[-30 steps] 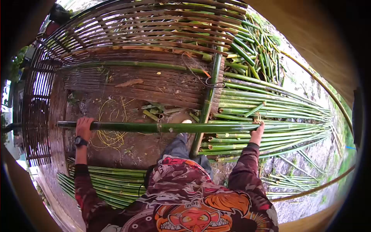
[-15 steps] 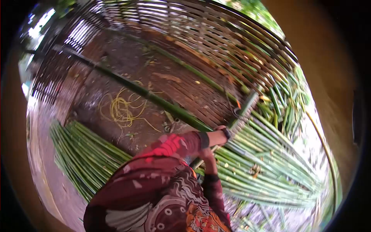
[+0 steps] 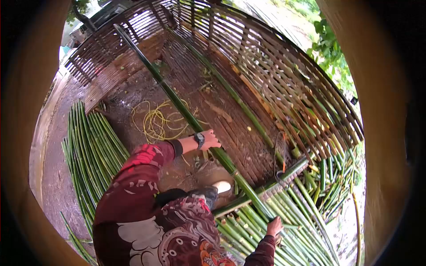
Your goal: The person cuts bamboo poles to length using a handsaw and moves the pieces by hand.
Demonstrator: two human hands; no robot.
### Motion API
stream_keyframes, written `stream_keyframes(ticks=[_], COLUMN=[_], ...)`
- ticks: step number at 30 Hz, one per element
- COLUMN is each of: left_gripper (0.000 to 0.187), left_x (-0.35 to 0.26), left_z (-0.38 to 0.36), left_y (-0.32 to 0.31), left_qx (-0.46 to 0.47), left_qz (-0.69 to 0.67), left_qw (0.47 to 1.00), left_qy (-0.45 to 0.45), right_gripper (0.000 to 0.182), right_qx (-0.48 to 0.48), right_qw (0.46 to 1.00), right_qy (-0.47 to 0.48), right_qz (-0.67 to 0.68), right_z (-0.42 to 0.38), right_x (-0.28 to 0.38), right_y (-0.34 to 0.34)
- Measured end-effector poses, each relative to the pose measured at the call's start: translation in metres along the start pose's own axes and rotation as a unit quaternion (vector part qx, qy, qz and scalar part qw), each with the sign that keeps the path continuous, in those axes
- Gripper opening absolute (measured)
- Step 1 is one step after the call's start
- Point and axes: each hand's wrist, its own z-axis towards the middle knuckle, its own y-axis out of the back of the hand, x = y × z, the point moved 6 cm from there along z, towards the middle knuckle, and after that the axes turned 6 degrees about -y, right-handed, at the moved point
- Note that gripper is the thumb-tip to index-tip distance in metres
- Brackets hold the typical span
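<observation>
**A long green pole held over the half-woven mat**

Nearest, the right hand [image 3: 274, 225] is clamped on the near end of the bamboo pole [image 3: 186, 111], just above the loose green bamboo strips [image 3: 284, 221] fanned out beneath it. Up the pole, the left hand [image 3: 209, 139], with a wristwatch [image 3: 199, 140] just behind it, rests on the stem; I cannot tell whether its fingers close round it. The hands are well apart, both on the one pole.

The pole is straight, glossy dark green, jointed at intervals, and runs diagonally away from the left hand across the woven bamboo mat [image 3: 248, 102] to its far curled-up edge. By my reckoning the weave is well along: beyond the hands the brown lattice looks tight, while near the right hand many strips lie unwoven. Left of the left hand lies a tangle of yellow cord [image 3: 155, 122], and further left another bundle of green canes [image 3: 91, 146].
</observation>
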Motion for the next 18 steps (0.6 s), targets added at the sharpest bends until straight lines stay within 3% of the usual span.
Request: stream_keyframes(ticks=[1,3,5,7,9,14,18], left_gripper=[0.045,0.044,0.045,0.048,0.049,0.058,0.060], left_x=[0.019,0.043,0.075,0.097,0.114,0.136,0.165], left_z=[0.003,0.011,0.014,0.024,0.040,0.086,0.125], left_y=[-0.002,0.003,0.002,0.002,0.011,0.014,-0.003], left_qx=[-0.016,-0.007,0.031,0.035,-0.016,0.008,-0.005], left_qz=[0.007,0.021,0.065,0.043,0.010,-0.047,-0.042], left_qw=[1.000,1.000,0.993,0.991,0.989,0.984,0.980], left_qy=[-0.003,0.011,0.093,0.121,0.144,0.173,0.193], right_gripper=[0.029,0.046,0.053,0.047,0.044,0.044,0.045], right_qx=[0.046,0.020,0.009,-0.077,-0.045,-0.056,-0.041], right_qw=[0.999,0.998,0.996,0.988,0.983,0.962,0.971], right_qy=[0.006,0.044,0.076,0.100,0.127,0.214,0.202], right_qz=[0.017,0.041,0.050,0.087,0.122,0.159,0.123], right_z=[0.004,0.011,0.018,0.027,0.033,0.047,0.062], right_x=[0.018,0.041,0.055,0.061,0.066,0.086,0.095], right_y=[0.003,0.022,0.026,0.025,0.051,0.095,0.114])
